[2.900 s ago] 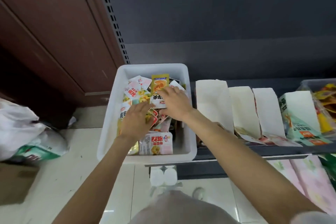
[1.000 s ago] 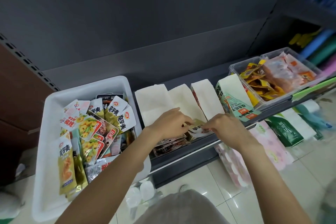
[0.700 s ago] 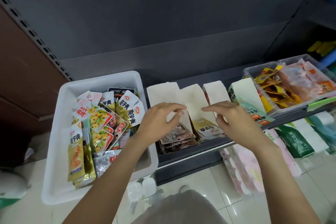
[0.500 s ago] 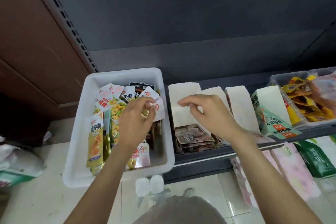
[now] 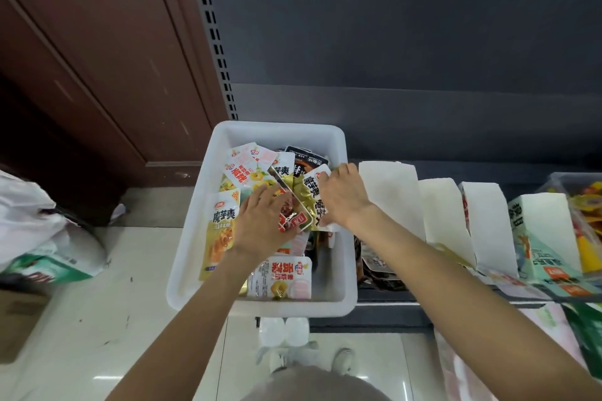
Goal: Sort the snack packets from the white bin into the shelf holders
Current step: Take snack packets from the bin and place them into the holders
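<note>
Left hand (image 5: 260, 225) flat on packets in white bin (image 5: 348, 273), right hand (image 5: 342, 195) pinching gold packet (image 5: 309, 195) reading 魔芋爽, white shelf holders (image 5: 391, 195) beside.

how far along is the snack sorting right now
Early. A few packets already lie in the leftmost shelf holder. Both hands are in the white bin: the left hand rests on the pile and the right hand touches a gold packet. Most packets remain in the bin.

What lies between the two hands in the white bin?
In the head view, gold snack packets lie between the left hand and right hand, inside the white bin.
</note>
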### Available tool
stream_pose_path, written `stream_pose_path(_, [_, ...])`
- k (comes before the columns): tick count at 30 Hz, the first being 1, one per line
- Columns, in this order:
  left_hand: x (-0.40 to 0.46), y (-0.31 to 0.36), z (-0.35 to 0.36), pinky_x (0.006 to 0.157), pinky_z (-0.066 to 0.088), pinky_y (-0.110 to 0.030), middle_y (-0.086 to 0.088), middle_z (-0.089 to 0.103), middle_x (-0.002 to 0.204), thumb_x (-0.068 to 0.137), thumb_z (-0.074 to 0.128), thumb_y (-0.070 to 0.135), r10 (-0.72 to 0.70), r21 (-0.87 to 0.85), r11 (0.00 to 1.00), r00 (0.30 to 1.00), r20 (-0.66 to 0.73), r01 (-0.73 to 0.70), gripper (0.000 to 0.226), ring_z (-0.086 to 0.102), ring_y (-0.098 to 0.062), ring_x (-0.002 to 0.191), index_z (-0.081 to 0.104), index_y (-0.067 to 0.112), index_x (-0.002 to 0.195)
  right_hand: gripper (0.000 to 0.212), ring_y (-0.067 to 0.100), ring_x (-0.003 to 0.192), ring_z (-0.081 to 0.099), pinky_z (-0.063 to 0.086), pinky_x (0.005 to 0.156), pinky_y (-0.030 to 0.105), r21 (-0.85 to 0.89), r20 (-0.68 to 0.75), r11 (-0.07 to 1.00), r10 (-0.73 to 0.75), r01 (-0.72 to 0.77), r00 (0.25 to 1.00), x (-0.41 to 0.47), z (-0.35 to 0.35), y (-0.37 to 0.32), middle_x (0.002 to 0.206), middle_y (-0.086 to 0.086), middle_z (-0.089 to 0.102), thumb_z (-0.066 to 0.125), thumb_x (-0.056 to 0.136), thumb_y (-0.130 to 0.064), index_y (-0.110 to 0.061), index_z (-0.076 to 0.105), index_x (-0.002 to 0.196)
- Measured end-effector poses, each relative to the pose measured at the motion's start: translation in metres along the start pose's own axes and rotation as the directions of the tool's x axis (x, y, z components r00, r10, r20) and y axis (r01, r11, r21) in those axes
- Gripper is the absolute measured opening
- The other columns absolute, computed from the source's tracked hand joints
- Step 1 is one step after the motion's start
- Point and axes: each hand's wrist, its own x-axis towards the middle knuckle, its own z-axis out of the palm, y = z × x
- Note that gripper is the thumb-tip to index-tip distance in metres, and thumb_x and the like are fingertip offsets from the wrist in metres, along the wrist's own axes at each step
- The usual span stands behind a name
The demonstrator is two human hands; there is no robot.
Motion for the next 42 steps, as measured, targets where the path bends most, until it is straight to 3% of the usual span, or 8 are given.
stream_pose_path(4, [0.0,-0.004,0.001,0.117,0.01,-0.041,0.005,0.015,0.157,0.084,0.053,0.061,0.005,-0.003,1.0,1.0,0.003,-0.005,0.072,0.004,-0.018,0.146,0.026,0.032,0.145,0.019,0.029,0.104,0.054,0.041,0.077,0.033,0.311,-0.085,0.949,0.085,-0.055,0.993,-0.009,-0.01,0.012,0.111,0.011,0.062,0.053,0.09,-0.005,-0.009,0.064,0.106])
stream_pose_path(11, [0.0,-0.003,0.002,0.116,0.013,-0.04,0.005,0.019,0.156,0.084,0.054,0.058,0.011,-0.007,1.0,1.0,-0.028,-0.011,0.07,0.006,-0.018,0.145,0.029,0.03,0.144,0.056,0.025,0.119,0.045,0.03,0.1,0.038,-0.082,-0.014,0.974,-0.213,0.211,0.977,-0.028,0.003,-0.001,0.128,0.008,0.049,0.065,0.084,-0.037,-0.013,0.044,0.13])
stream_pose_path(15, [-0.003,-0.004,-0.001,0.116,0.014,-0.039,0.003,0.022,0.156,0.086,0.053,0.056,0.037,-0.063,0.997,0.999,-0.04,-0.039,0.067,0.009,-0.018,0.146,0.033,0.027,0.143,0.026,0.025,0.094,0.065,0.045,0.082,0.033,-0.108,-0.216,0.96,-0.276,0.259,0.936,-0.034,-0.006,-0.001,0.101,0.006,0.068,0.049,0.087,-0.001,-0.013,0.062,0.105])
stream_pose_path(21, [-0.012,0.004,-0.046,0.104,0.03,-0.023,0.011,0.042,0.142,0.09,0.059,0.036,0.028,-0.587,0.805,0.994,-0.102,-0.083,0.051,0.036,-0.005,0.132,0.045,0.028,0.138,0.008,0.024,0.066,0.061,0.043,0.067,0.033,0.226,-0.642,0.93,-0.083,0.292,0.762,-0.057,-0.032,0.053,0.073,-0.001,0.062,0.062,0.079,-0.008,-0.016,0.063,0.08])
stream_pose_path(26, [-0.028,0.039,-0.099,0.08,0.043,-0.005,0.02,0.067,0.108,0.098,0.043,0.031,0.12,-0.924,0.369,0.991,-0.06,-0.101,0.028,0.061,0.006,0.101,0.062,0.029,0.119,0.011,0.007,0.081,0.06,0.047,0.069,0.03,0.802,-0.425,0.524,0.161,0.287,0.891,-0.077,-0.054,0.082,0.086,-0.019,0.063,0.059,0.09,-0.013,-0.021,0.066,0.094])
stream_pose_path(33, [-0.025,0.059,-0.101,0.072,0.051,-0.016,0.013,0.072,0.095,0.085,0.062,0.018,0.183,-0.941,0.315,0.981,-0.071,-0.127,0.023,0.068,-0.007,0.088,0.066,0.028,0.105,0.032,0.009,0.073,0.067,0.05,0.061,0.021,0.943,-0.13,-0.252,0.323,0.218,0.938,-0.093,-0.048,0.093,0.082,-0.008,0.072,0.071,0.081,-0.008,-0.019,0.063,0.11])
stream_pose_path(38, [-0.012,0.078,-0.087,0.073,0.056,-0.028,0.004,0.072,0.094,0.085,0.067,0.021,0.169,-0.877,0.446,0.979,-0.112,-0.177,0.016,0.069,-0.009,0.087,0.068,0.018,0.1,0.017,0.008,0.071,0.068,0.052,0.059,0.021,0.973,-0.187,-0.054,0.385,0.225,0.904,-0.12,-0.03,0.106,0.084,-0.007,0.074,0.071,0.082,-0.005,-0.013,0.066,0.096])
stream_pose_path(42, [0.01,0.132,-0.07,0.074,0.055,-0.022,0.012,0.071,0.083,0.08,0.075,0.021,0.305,-0.633,0.656,0.911,-0.277,-0.412,0.006,0.065,0.004,0.077,0.074,0.018,0.085,0.012,-0.002,0.075,0.062,0.048,0.067,0.011,0.864,-0.465,0.46,0.574,0.204,0.674,-0.162,-0.009,0.128,0.084,-0.025,0.066,0.071,0.084,-0.013,-0.018,0.068,0.094])
